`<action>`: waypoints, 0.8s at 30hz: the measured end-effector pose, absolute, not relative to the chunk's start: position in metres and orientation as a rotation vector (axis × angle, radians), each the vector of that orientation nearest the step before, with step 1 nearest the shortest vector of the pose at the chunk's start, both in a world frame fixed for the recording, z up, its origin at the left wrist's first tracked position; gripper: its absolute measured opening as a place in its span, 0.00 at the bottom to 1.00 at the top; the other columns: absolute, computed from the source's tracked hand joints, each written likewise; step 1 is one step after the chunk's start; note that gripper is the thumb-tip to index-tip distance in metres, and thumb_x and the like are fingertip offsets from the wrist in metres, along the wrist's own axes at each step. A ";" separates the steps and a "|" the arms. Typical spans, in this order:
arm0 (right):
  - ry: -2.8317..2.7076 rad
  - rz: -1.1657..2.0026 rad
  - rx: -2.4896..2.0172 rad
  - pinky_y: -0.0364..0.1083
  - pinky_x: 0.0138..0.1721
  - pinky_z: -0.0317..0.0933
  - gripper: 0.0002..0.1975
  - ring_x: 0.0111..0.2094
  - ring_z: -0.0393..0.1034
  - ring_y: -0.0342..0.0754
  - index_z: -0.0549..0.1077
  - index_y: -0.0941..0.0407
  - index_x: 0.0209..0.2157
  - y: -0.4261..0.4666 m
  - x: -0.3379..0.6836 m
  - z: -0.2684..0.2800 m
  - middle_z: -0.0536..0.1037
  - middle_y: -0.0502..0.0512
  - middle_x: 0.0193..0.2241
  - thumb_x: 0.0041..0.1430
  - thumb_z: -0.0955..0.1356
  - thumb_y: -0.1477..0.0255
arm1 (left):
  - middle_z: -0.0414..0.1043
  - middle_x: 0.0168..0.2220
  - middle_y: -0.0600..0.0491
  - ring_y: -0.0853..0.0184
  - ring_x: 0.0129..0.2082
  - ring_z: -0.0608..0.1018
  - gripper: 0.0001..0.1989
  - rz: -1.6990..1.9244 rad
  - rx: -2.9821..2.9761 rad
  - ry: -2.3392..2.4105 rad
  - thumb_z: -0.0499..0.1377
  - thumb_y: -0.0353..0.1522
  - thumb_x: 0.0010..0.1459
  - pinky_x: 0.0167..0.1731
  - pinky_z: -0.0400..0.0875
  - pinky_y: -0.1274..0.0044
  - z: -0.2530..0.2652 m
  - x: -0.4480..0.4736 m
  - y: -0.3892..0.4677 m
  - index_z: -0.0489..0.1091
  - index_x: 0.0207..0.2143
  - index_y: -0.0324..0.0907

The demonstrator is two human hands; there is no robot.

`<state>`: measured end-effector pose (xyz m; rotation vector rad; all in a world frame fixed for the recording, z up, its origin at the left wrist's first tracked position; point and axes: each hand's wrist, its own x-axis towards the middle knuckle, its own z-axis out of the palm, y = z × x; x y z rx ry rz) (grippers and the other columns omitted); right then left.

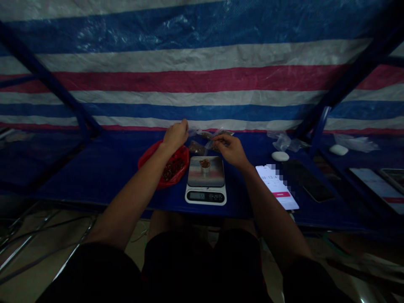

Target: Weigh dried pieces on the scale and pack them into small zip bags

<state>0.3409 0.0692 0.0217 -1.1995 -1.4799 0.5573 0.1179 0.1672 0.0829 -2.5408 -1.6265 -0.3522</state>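
The widest open stretch of the surface [78, 172] lies left of the red bag [184, 163], and a narrower lane runs between the scale [206, 201] and the lit phone [268, 176] — though the right forearm [267, 204] slants over it. The left forearm [135, 185] partly blocks the way down into the red bag, while small plastic bags [198, 148] crowd the space behind the scale. The striped sheet [189, 80] walls off the back — slanting blue posts [341, 86] hem in both sides.
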 end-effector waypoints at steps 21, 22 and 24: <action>-1.859 1.067 -1.022 0.54 0.50 0.74 0.13 0.46 0.80 0.53 0.82 0.54 0.45 0.047 0.354 0.048 0.84 0.56 0.43 0.58 0.73 0.71 | 0.76 0.59 0.45 0.55 0.61 0.77 0.14 -1.259 -3.018 -1.291 0.62 0.44 0.65 0.64 0.70 0.62 0.104 0.024 0.081 0.77 0.38 0.43; -1.879 1.073 -1.020 0.53 0.49 0.74 0.13 0.45 0.80 0.53 0.82 0.54 0.46 0.047 0.354 0.048 0.84 0.56 0.43 0.59 0.74 0.71 | 0.76 0.60 0.45 0.55 0.61 0.77 0.14 -1.353 -3.046 -1.339 0.62 0.45 0.65 0.64 0.70 0.61 0.100 0.022 0.079 0.76 0.38 0.43; -1.913 1.094 -1.004 0.52 0.49 0.74 0.13 0.45 0.80 0.52 0.82 0.55 0.46 0.046 0.354 0.049 0.84 0.56 0.44 0.59 0.74 0.69 | 0.77 0.60 0.44 0.54 0.60 0.78 0.15 -1.496 -3.065 -1.440 0.62 0.46 0.64 0.63 0.72 0.59 0.094 0.020 0.075 0.74 0.37 0.43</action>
